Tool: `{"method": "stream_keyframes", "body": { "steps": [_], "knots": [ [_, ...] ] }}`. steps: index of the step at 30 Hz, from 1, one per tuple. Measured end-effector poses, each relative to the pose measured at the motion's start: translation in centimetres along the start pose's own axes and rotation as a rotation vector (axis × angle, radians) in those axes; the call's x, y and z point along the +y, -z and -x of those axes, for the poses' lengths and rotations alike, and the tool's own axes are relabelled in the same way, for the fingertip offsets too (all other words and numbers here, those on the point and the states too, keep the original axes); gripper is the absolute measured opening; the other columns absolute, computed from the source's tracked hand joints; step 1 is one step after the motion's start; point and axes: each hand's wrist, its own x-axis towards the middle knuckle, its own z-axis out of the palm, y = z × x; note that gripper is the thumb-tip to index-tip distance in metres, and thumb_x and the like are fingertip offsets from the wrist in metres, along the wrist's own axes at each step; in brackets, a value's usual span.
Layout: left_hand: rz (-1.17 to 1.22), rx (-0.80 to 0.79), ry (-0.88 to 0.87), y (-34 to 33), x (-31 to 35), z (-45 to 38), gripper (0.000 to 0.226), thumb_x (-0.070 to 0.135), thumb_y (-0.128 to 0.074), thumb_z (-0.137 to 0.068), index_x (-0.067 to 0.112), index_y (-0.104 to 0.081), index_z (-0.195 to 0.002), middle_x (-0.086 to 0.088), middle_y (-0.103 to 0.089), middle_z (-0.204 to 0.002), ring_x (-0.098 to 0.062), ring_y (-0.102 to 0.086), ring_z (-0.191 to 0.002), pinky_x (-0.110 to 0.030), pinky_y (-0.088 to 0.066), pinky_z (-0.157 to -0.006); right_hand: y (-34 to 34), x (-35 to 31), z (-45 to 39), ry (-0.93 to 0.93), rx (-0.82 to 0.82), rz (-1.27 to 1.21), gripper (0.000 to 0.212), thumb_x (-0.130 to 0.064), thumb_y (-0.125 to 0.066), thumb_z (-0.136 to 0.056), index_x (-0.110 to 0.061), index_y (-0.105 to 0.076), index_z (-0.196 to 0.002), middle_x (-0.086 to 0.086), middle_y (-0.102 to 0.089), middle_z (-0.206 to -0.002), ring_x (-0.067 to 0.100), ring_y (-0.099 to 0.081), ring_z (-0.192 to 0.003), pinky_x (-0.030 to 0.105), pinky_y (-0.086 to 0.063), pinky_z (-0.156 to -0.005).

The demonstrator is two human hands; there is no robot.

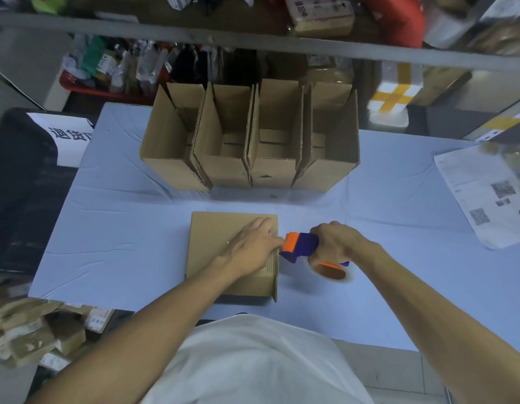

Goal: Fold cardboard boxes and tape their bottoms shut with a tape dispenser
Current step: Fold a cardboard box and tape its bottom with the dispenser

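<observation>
A brown cardboard box (pixel 215 243) lies bottom-up on the light blue table (pixel 121 228), close to me. My left hand (pixel 253 246) presses flat on its folded bottom flaps, fingers straight toward the right edge. My right hand (pixel 337 240) grips the orange and purple tape dispenser (pixel 302 244), whose orange head touches the box's right edge. The brown tape roll (pixel 331 271) hangs below that hand.
Several folded open boxes (pixel 250 141) stand in a row at the table's far side. A printed paper sheet (pixel 483 196) lies at the right edge. Shelving with packages (pixel 320 16) rises behind. Cardboard scraps (pixel 34 330) are piled at lower left.
</observation>
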Motion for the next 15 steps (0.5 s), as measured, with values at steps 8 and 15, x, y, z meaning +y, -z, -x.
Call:
{"method": "stream_keyframes", "body": {
  "steps": [8, 15],
  "knots": [
    [0.138, 0.04, 0.101, 0.4, 1.0, 0.6, 0.026, 0.046, -0.051, -0.082, 0.021, -0.051, -0.088, 0.004, -0.034, -0.088, -0.018, -0.035, -0.085, -0.028, -0.025, -0.063, 1.4, -1.5, 0.8, 0.027, 0.063, 0.284, 0.043, -0.035, -0.073, -0.066, -0.023, -0.056, -0.104, -0.003, -0.064, -0.087, 0.02, -0.061, -0.079, 0.029, -0.05, -0.064],
    [0.293, 0.081, 0.173, 0.6, 2.2, 0.4, 0.022, 0.035, -0.056, -0.083, 0.023, -0.039, -0.077, 0.007, -0.035, -0.083, -0.017, -0.037, -0.08, -0.026, -0.026, -0.061, 2.0, -3.7, 0.9, -0.11, 0.103, 0.435, 0.031, -0.035, -0.069, -0.066, -0.019, -0.054, -0.088, -0.002, -0.048, -0.071, 0.017, -0.049, -0.058, 0.024, -0.032, -0.049]
  ]
}}
